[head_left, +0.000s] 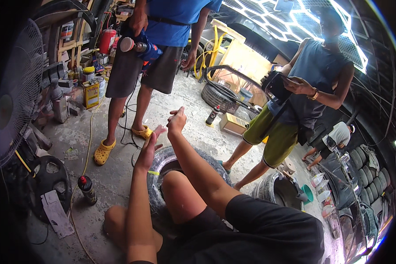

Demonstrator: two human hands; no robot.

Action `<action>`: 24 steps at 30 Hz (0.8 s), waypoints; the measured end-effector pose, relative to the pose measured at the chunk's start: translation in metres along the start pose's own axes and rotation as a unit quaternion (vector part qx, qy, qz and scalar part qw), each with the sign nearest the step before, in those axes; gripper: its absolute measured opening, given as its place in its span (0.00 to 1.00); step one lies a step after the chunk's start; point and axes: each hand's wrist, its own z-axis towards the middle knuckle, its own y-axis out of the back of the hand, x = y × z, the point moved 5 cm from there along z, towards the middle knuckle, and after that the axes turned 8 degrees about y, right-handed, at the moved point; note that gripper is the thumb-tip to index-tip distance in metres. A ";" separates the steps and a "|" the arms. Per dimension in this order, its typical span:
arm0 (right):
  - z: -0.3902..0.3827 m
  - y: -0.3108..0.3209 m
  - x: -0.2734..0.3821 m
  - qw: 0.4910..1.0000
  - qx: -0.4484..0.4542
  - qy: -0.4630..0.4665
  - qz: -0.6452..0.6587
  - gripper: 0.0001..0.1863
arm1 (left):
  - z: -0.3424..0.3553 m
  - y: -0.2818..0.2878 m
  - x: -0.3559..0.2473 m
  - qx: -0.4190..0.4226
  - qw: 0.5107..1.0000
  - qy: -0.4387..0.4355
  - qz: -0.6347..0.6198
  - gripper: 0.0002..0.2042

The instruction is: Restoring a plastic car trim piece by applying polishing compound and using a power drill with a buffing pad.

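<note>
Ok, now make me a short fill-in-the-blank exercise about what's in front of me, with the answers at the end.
1. Raised near the tire, your left hand and right hand hold ____.
2. The standing person with the blue power tool wears clogs coloured ____.
3. The dark bottle on the left part of the floor has a cap coloured ____.
4. The round wire guard at the far left belongs to a ____.

Missing words: nothing; yellow; red; fan.

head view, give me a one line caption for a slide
Left hand and right hand raised near a tire on a workshop floor, as a person holds a blue power tool.
</note>
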 end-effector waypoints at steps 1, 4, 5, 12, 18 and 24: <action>-0.007 -0.005 0.000 1.000 0.015 -0.001 0.003 0.32 | 0.001 0.004 0.002 -0.034 0.999 -0.007 -0.018 0.37; -0.022 -0.020 0.004 0.995 0.078 0.060 -0.017 0.31 | 0.004 0.007 0.009 -0.067 0.998 -0.007 -0.009 0.36; -0.026 -0.023 0.005 0.993 0.085 0.079 -0.029 0.31 | 0.007 0.001 0.010 -0.047 0.999 -0.006 -0.014 0.34; -0.044 -0.040 0.025 0.957 0.158 0.170 -0.176 0.25 | -0.003 0.017 0.008 -0.084 0.996 0.013 0.002 0.31; -0.022 -0.033 0.026 0.928 0.112 0.279 -0.221 0.26 | -0.011 0.016 -0.016 -0.116 0.992 -0.040 -0.027 0.20; -0.017 0.034 -0.013 0.927 0.285 0.121 -0.213 0.17 | -0.022 0.033 -0.030 -0.181 0.977 -0.035 0.105 0.18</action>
